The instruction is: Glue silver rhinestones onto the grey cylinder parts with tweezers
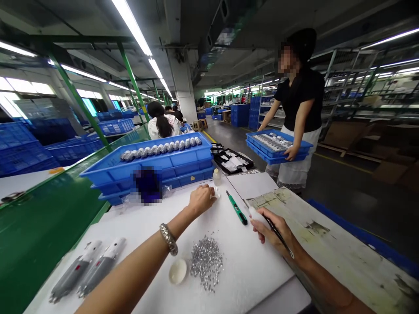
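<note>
Presently: one right hand [271, 229], thumb and fingers clamped on a white bottle [256, 215], just right of a green cutter [236, 207]; slim black tool [279, 236] lying across the same hand. One left hand [201, 199], fingers curled together at a small white piece [215, 194]; whether pinched, cannot tell. Nearer: silver bits [207, 261], heaped beside a round dish [178, 271]. Handling, as judged: light squeeze, steady tip, black tool clear of the work, sleeveless forearms off the heap.

White bottle [255, 215] in right grip [275, 229], green cutter [237, 208] nearby, silvery bits [207, 261] on white worktop [250, 270]
</note>
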`<action>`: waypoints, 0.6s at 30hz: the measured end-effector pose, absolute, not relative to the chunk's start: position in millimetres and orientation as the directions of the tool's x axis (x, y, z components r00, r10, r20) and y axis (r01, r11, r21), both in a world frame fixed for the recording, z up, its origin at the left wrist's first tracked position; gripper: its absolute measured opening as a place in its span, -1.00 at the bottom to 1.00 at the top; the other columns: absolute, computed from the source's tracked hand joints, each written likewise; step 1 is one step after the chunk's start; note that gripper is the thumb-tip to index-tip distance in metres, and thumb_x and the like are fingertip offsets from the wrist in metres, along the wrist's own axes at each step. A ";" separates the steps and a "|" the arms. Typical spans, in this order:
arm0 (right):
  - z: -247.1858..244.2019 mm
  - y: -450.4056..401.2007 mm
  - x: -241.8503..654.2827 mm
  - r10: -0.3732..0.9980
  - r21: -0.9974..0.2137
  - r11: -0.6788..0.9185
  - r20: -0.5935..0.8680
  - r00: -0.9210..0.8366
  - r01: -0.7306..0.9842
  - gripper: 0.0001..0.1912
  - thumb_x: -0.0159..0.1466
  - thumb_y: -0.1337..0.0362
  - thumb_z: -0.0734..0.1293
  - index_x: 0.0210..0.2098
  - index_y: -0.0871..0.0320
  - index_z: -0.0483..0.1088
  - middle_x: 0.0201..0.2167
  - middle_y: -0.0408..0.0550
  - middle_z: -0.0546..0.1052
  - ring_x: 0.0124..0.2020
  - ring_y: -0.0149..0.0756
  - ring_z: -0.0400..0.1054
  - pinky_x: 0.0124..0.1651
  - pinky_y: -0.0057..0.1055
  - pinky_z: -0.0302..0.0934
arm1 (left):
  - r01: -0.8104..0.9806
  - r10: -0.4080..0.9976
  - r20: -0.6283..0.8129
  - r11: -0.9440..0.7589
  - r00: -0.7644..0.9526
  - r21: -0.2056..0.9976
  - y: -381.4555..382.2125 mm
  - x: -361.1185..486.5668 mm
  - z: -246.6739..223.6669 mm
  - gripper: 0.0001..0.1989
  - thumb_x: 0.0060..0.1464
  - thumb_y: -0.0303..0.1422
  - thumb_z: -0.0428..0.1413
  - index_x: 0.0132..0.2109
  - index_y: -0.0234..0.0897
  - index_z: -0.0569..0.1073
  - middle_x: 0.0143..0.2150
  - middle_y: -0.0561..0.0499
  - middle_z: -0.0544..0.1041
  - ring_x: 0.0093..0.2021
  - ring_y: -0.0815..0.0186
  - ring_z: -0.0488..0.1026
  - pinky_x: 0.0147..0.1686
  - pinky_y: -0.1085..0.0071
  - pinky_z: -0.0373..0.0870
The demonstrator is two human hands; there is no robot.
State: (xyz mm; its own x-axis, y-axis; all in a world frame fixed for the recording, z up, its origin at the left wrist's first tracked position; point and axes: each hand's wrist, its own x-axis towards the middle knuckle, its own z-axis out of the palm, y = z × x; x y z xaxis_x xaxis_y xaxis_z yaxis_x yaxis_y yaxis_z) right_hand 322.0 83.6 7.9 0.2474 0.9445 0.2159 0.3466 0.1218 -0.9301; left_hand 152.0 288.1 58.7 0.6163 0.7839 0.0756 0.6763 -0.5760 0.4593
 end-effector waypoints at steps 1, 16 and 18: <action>7.9 87.3 325.9 0.949 -0.933 0.123 0.210 0.234 0.338 -0.61 0.33 -0.09 0.26 -0.31 0.13 0.31 -0.50 -0.18 0.42 -0.59 -0.40 0.33 -0.50 -0.48 0.29 | 0.662 0.788 0.059 -0.552 0.612 0.506 295.7 156.6 55.5 -0.73 0.22 -0.27 0.17 0.02 -0.27 0.48 0.06 -0.11 0.51 -0.01 0.13 0.50 -0.04 0.05 0.49; 29.4 113.1 338.3 0.940 -0.811 0.336 0.318 -0.120 0.480 -0.74 0.31 0.09 0.35 -0.34 0.17 0.46 -0.50 -0.19 0.37 -0.46 -0.39 0.20 -0.41 -0.47 0.05 | 0.244 0.699 -0.026 -0.214 0.715 0.946 247.2 114.9 112.5 -0.71 0.27 -0.13 0.06 -0.23 -0.29 0.45 -0.34 0.06 0.47 -0.35 0.31 0.46 -0.30 0.27 0.47; 34.2 107.2 339.0 0.937 -0.791 0.350 0.307 -0.168 0.502 -0.75 0.30 0.11 0.36 -0.35 0.18 0.47 -0.52 -0.21 0.35 -0.49 -0.41 0.17 -0.43 -0.47 0.02 | 0.264 0.645 -0.046 -0.246 0.763 0.933 229.6 116.3 121.0 -0.70 0.28 -0.14 0.05 -0.29 -0.29 0.43 -0.39 0.09 0.44 -0.40 0.33 0.43 -0.34 0.30 0.44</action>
State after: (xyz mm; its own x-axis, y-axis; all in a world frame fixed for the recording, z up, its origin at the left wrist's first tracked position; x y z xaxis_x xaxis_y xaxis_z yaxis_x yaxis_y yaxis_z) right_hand 339.0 107.2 34.2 -0.1685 0.9367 0.3070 0.5016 0.3496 -0.7913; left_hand 116.3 229.6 121.0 0.7632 0.6445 -0.0460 0.2639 -0.2459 0.9327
